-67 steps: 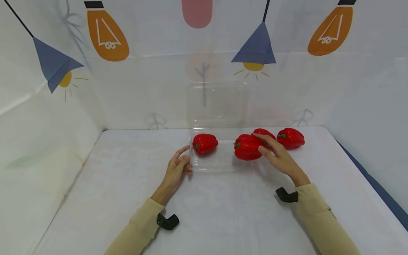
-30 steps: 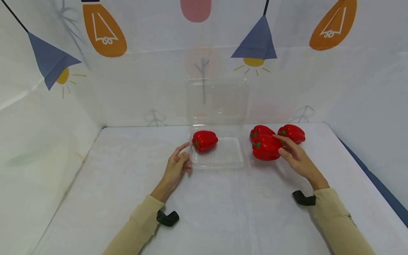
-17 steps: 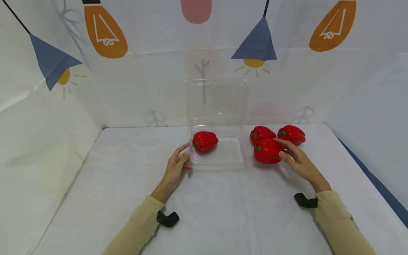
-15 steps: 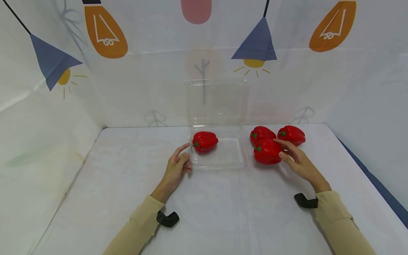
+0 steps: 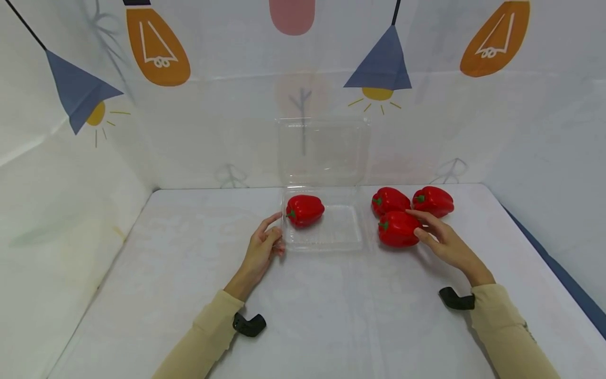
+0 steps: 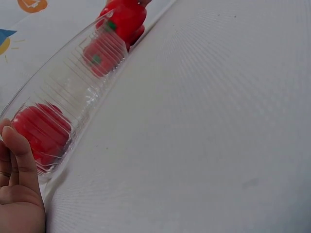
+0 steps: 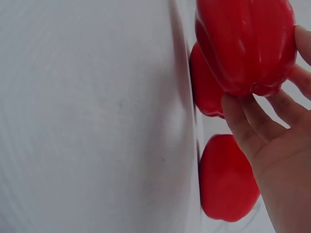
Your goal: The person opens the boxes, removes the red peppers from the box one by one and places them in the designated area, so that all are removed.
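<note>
The person's right hand (image 5: 444, 239) gripped a glossy red, blocky bell pepper with a green stem (image 5: 399, 229), its fingers and thumb pinching the rounded end opposite the stem. That pepper was to the right of a clear, rectangular plastic container (image 5: 343, 225) and apart from it, its stem pointing toward the container. Whether its underside touched the white, cloth-covered table (image 5: 322, 310) could not be told. A second glossy red bell pepper (image 5: 389, 200) lay just behind it, partly covered by it in the head view, and a third red bell pepper with a green stem (image 5: 433, 201) rested farther right, near the back edge. A fourth shiny red bell pepper (image 5: 305, 210) lay inside the container, in the left half of its base, stem toward the left wall. The container's transparent, hinged lid (image 5: 324, 152) stood raised behind the base, open. The left hand (image 5: 258, 255) was at the container's left wall, index finger reaching along it; whether it pinched the rim or merely touched it could not be told. Both arms wore beige fabric sleeves (image 5: 199, 337).
</note>
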`<state>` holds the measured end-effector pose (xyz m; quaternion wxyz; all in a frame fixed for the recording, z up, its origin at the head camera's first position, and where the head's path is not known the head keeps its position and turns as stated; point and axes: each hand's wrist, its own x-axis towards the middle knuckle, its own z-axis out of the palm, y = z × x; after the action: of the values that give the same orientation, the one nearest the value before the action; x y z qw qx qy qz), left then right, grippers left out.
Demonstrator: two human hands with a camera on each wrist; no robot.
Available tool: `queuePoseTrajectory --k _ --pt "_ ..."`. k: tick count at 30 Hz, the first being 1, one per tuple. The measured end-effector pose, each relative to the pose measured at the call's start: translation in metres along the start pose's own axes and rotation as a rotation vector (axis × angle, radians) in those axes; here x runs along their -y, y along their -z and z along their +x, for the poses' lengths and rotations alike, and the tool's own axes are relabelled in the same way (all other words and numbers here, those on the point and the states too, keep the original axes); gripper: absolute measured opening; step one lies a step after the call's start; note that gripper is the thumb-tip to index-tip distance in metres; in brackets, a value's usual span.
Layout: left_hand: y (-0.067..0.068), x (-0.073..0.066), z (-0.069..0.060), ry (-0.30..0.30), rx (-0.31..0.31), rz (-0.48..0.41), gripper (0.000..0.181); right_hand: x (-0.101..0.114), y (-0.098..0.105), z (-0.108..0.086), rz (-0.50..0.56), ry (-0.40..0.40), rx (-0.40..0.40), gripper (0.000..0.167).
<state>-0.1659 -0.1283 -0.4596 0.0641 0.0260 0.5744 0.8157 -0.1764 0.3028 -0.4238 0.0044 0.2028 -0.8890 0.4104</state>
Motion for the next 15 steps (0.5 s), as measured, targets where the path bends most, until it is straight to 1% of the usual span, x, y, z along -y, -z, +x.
queuePoseTrajectory --k 8,15 --pt "0.0002 0.0002 0.0008 -0.005 0.012 -0.012 0.043 -0.0025 0.0009 0.0002 0.005 0.006 0.016 0.050" --pt "0.0015 0.0006 0.0005 0.005 0.013 -0.015 0.044 -0.0051 0.0009 -0.0006 0.019 0.006 0.040 0.052"
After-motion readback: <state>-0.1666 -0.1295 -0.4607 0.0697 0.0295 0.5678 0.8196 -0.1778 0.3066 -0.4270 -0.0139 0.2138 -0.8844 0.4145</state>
